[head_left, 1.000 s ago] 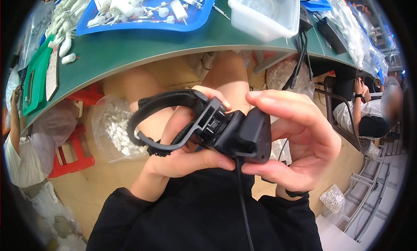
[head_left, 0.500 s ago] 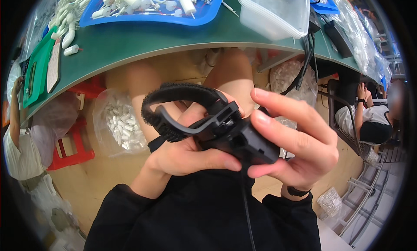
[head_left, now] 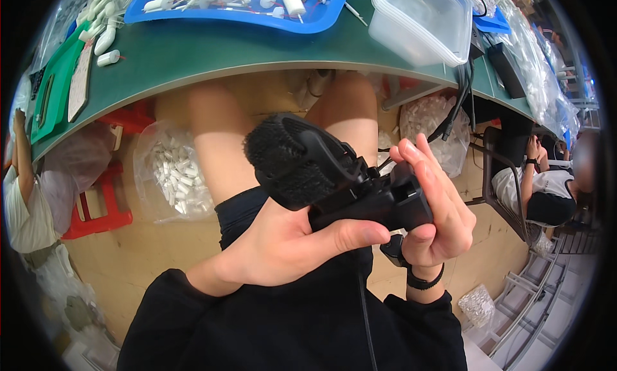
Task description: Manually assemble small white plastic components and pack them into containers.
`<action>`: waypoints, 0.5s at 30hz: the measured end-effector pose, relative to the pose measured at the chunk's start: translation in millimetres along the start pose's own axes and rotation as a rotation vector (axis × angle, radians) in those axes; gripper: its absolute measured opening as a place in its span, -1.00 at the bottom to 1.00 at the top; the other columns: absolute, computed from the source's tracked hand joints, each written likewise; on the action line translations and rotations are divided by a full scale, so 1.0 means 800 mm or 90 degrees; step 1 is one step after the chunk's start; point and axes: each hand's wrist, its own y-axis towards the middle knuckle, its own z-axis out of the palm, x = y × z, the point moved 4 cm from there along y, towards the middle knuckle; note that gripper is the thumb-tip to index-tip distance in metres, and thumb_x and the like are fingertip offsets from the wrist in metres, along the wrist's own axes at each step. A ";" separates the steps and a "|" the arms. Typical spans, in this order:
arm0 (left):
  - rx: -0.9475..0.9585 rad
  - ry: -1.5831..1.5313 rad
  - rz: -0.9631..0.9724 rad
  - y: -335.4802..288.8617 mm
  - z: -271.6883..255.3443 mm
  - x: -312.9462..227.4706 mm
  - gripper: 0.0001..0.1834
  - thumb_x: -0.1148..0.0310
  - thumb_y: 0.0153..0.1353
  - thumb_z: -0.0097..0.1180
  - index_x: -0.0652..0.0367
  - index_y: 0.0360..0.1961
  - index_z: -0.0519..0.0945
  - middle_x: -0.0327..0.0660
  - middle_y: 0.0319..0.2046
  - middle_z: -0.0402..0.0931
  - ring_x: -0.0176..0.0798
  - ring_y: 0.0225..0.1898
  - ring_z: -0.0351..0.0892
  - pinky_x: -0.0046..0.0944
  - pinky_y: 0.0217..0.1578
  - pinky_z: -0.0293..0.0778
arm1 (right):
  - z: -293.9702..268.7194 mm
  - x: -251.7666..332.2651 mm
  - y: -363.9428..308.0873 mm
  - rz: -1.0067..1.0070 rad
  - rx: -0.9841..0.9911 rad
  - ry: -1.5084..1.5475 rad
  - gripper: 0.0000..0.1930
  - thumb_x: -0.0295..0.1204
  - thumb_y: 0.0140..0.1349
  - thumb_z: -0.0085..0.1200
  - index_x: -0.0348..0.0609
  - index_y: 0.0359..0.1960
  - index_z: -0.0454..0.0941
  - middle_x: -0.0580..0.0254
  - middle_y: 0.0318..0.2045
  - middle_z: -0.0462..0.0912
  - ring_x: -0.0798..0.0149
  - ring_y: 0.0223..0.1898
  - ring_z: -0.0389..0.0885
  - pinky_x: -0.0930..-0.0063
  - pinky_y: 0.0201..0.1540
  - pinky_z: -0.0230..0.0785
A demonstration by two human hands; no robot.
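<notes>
A black strapped device (head_left: 379, 203) is held above my lap, its boxy housing angled to the right. From the housing's left side a wide fuzzy black strap (head_left: 286, 165) curls up. My left hand (head_left: 273, 246) grips the housing from the left and below, thumb laid along its front edge. Closed around the right end is my right hand (head_left: 447, 217), with fingers on the far side and the thumb near the lower corner. A thin black cable (head_left: 365, 307) runs down over my black top. My right wrist wears a dark watch (head_left: 395, 250).
Beyond my knees is a green table (head_left: 244, 46) bearing a blue tray (head_left: 308, 27) of white parts and stacked clear tubs (head_left: 418, 30). Bags of white pieces (head_left: 177, 178) and a red stool (head_left: 103, 207) are below. Other people sit at left and right (head_left: 546, 191).
The device has turned, so the strap's fuzzy face shows instead of its open loop. My right hand has shifted down its right end, with the fingers closer together.
</notes>
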 end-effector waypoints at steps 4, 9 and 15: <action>-0.004 -0.039 -0.010 0.000 0.002 -0.005 -0.71 0.45 0.14 0.25 0.28 -0.12 0.51 -0.29 -0.24 0.46 -0.43 -0.22 0.43 -0.38 -0.21 0.37 | -0.003 0.003 -0.006 0.016 0.007 -0.013 -0.48 -0.09 0.27 -0.03 -0.43 -0.11 0.55 -0.20 -0.20 0.62 -0.04 -0.05 0.61 0.02 0.06 0.40; -0.006 -0.099 -0.091 -0.002 0.005 -0.005 -0.74 0.44 0.16 0.23 0.27 -0.13 0.52 -0.30 -0.28 0.48 -0.43 -0.24 0.43 -0.37 -0.21 0.37 | 0.002 -0.004 -0.019 0.014 -0.007 0.006 -0.52 -0.14 0.28 -0.01 -0.44 -0.10 0.55 -0.25 -0.16 0.60 -0.08 -0.05 0.60 0.04 0.06 0.40; -0.022 0.193 0.192 0.008 0.003 -0.013 -0.58 0.34 0.03 0.36 0.30 -0.14 0.50 -0.23 -0.34 0.49 -0.36 -0.25 0.47 -0.32 -0.20 0.39 | 0.009 -0.003 -0.027 0.062 -0.059 0.284 -0.49 -0.18 0.25 0.08 -0.53 -0.05 0.48 -0.54 0.00 0.40 -0.23 0.00 0.53 0.11 0.09 0.37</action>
